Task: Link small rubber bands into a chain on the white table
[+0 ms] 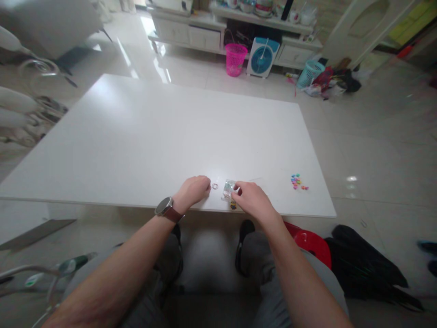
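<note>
At the near edge of the white table (191,132), my left hand (195,189) is curled closed, and whatever its fingers hold, if anything, is hidden. Just right of its knuckles lie thin metal rings (215,186). My right hand (251,197) has its thumb and forefinger at a small clear plastic bag (228,187) and appears to grip its right side. The bag's contents are too small to make out. Below it, near the table edge, is a small yellow and blue charm (233,205), partly by my right thumb.
Several small colourful beads or charms (296,181) lie loose toward the table's right end. A red stool (312,243) stands below the table at the right, beside a black bag (368,264). A pink basket (235,59) and a blue-white fan (263,56) stand beyond the table.
</note>
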`<action>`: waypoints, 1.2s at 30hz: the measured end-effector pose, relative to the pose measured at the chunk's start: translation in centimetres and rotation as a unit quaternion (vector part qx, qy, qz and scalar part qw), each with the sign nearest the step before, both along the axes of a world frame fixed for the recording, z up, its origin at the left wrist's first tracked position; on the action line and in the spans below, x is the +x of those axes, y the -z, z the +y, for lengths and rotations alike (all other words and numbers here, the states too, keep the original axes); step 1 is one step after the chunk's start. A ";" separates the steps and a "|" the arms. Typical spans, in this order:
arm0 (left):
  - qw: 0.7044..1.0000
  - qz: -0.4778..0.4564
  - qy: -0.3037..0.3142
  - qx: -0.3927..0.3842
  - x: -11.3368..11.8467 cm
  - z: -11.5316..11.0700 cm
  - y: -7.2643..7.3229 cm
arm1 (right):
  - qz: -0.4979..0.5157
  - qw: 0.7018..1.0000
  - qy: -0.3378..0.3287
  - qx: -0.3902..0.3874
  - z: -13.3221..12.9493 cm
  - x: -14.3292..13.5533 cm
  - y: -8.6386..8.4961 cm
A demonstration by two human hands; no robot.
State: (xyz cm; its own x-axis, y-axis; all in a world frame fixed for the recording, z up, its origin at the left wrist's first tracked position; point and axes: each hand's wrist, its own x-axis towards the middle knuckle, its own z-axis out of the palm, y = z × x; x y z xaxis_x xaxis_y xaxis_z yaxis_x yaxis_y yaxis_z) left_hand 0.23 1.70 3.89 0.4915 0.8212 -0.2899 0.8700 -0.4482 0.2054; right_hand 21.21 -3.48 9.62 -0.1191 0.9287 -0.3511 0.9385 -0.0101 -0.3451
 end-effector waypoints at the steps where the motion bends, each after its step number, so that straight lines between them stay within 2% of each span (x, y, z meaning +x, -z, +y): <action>1: 1.000 0.005 0.001 0.003 0.0 -0.1 0.2 | 0.000 1.000 0.000 0.000 0.0 0.0 0.0; 5: 1.000 0.013 0.015 0.018 0.0 -0.1 0.7 | -0.001 1.000 -0.002 0.001 -0.1 -0.1 -0.2; 13: 0.995 -0.072 0.044 0.056 1.2 0.2 0.1 | 0.015 1.000 0.004 0.009 -0.3 -0.1 -0.1; 17: 0.996 -0.061 0.060 0.040 1.4 0.2 0.2 | 0.015 1.000 0.006 0.004 -0.2 -0.1 -0.1; 36: 0.998 -0.011 0.040 0.040 0.9 0.3 0.8 | -0.001 1.000 -0.005 -0.003 -0.2 -0.1 -0.1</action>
